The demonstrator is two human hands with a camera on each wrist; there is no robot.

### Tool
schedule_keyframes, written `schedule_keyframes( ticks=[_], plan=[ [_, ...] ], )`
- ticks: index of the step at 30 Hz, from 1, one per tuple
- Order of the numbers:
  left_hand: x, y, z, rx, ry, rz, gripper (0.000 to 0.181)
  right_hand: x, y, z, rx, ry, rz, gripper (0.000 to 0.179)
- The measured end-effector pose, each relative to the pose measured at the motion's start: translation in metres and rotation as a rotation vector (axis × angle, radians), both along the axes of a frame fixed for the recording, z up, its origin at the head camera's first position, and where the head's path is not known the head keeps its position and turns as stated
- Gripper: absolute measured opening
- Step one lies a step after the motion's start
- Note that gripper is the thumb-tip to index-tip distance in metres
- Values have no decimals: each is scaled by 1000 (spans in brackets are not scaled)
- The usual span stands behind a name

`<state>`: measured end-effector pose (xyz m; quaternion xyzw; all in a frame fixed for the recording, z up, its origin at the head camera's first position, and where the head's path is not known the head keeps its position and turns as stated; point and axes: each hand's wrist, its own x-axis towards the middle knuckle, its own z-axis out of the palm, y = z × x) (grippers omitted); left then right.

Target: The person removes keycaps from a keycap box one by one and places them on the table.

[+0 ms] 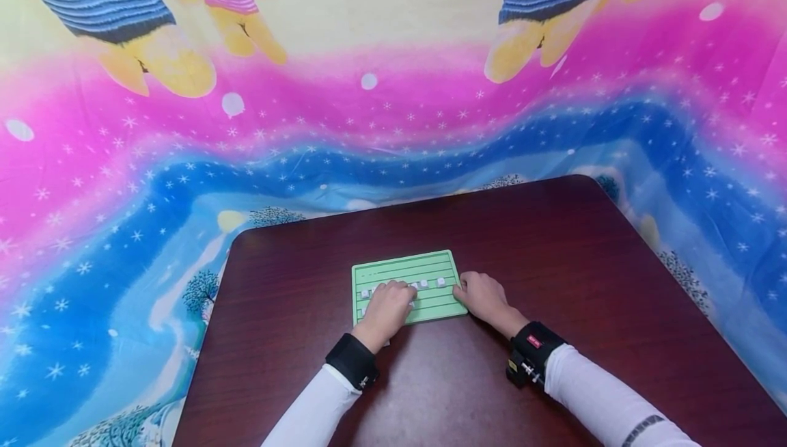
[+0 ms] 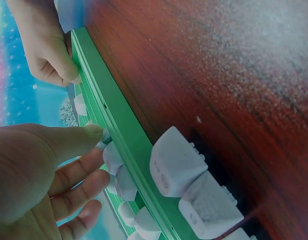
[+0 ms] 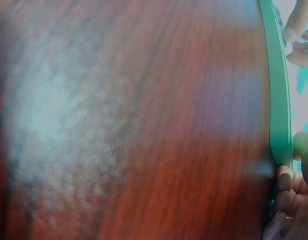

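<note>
A light green grooved board (image 1: pixel 438 307) lies on the table, with several small white keycap-like blocks (image 1: pixel 440 282) along its grooves. Over the board's middle, my left hand (image 1: pixel 390 303) pinches a small whitish block (image 2: pixel 105 137) between thumb and index finger, right at the grooves; the fingers partly cover it. The other fingers of that hand are loosely bent. My right hand (image 1: pixel 484 295) grips the board's right edge near its front corner, thumb on the top face and fingers curled at the rim. The left hand hides part of the block rows in the head view.
More white blocks (image 2: pixel 176 162) with dark marks stand in a row on the table, just in front of the board's near side. The dark red-brown table (image 1: pixel 529 228) has rounded far corners. A patterned cloth (image 1: pixel 399 105) hangs behind it.
</note>
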<state>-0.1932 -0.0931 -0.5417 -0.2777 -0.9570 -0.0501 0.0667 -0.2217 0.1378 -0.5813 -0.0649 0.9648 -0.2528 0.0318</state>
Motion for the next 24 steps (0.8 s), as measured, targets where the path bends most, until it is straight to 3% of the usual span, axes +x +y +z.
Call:
schedule_keyframes(
  ticks=[10, 24],
  plan=[
    [0, 1, -1, 8, 4, -7, 6, 0, 0, 1, -5, -7, -2, 42],
    [2, 2, 7, 22, 7, -10, 8, 0, -1, 2, 3, -14, -6, 42]
  ],
)
